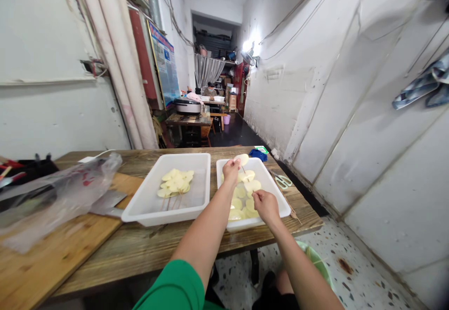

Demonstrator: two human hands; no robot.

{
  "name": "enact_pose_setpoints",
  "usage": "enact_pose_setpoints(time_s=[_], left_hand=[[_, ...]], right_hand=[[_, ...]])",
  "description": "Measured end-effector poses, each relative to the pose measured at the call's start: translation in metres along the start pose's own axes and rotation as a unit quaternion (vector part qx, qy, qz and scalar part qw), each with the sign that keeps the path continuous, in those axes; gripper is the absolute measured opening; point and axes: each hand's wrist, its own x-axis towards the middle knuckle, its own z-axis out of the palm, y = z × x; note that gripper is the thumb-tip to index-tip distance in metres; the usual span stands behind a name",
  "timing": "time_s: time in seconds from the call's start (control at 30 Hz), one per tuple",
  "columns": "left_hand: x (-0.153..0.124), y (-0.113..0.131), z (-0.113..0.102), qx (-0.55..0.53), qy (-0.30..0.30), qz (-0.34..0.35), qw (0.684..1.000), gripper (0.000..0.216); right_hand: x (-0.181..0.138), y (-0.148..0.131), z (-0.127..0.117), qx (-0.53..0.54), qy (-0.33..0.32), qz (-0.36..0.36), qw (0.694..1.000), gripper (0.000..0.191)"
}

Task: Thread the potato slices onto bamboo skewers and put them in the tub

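Observation:
Above the right white tray (284, 209), my left hand (230, 170) pinches a pale yellow slice (242, 161), which looks like potato. Lower and to the right, my right hand (266, 205) is closed on the lower end of a thin wooden skewer, mostly hidden by the fingers. Threaded slices (253, 186) sit on that skewer between my two hands. Beneath them, loose slices (236, 204) lie in the right tray, which looks wet inside. The left white tray (201, 162) holds a pile of skewered slices (175, 182), their sticks pointing toward me.
Green-handled scissors (282, 180), loose skewers (294, 212) and a blue cloth (258, 155) lie around the right tray. At left are a cleaver (107, 202), a cutting board (70, 240) and a plastic bag (66, 198). A green bin (317, 263) stands below; another person (210, 91) sits far back.

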Motion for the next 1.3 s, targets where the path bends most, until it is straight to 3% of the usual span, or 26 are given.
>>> enact_pose_setpoints(time_s=[0.3, 0.57, 0.77, 0.93, 1.13, 1.3], left_hand=[[-0.004, 0.003, -0.001, 0.05, -0.015, 0.035, 0.998, 0.028], [-0.014, 0.008, 0.003, 0.075, -0.05, 0.008, 0.996, 0.025], [-0.012, 0.013, 0.002, -0.046, -0.039, -0.083, 0.995, 0.029], [-0.009, 0.019, -0.001, -0.075, -0.045, -0.125, 0.988, 0.031], [-0.01, 0.018, -0.003, -0.066, -0.068, -0.126, 0.987, 0.033], [-0.011, 0.018, -0.001, -0.059, -0.054, -0.116, 0.99, 0.028]], right_hand=[[0.0, 0.002, 0.001, -0.011, 0.007, -0.003, 1.0, 0.027], [0.0, -0.001, 0.0, -0.016, 0.019, 0.004, 1.0, 0.029], [-0.005, -0.003, -0.002, 0.0, 0.029, -0.015, 0.999, 0.03], [-0.008, -0.003, -0.003, 0.02, 0.021, -0.028, 0.999, 0.031], [-0.006, -0.003, -0.002, 0.021, 0.026, -0.026, 0.999, 0.031], [-0.006, -0.003, -0.003, 0.022, 0.025, -0.03, 0.999, 0.032]])
